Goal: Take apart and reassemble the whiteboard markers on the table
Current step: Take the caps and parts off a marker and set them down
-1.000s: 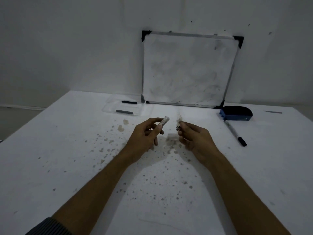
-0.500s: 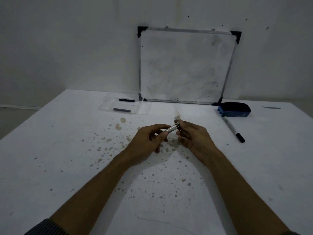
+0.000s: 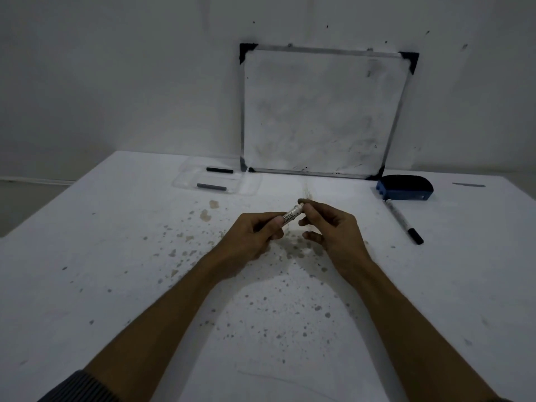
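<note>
Short white marker barrel w/ black print sits between both hands, held above the speckled white desk, tilted up toward the right. Left hand is closed round its lower end, thumb & fingers wrapped on it. Right hand pinches the upper end w/ thumb & forefinger; its other fingers are curled loose below, not touching the barrel. What the right fingertips grip at that tip is too small & covered to make out. The barrel's lower end is hidden in the left fist.

A 2nd long white marker w/ black cap lies on the desk right of the hands, well apart, next to a blue eraser w/ dark pad. 2 dark cylindrical pieces lie in a clear plastic tray beyond the left hand; can't tell which marker parts they are. A smudged framed whiteboard leans on the wall.
</note>
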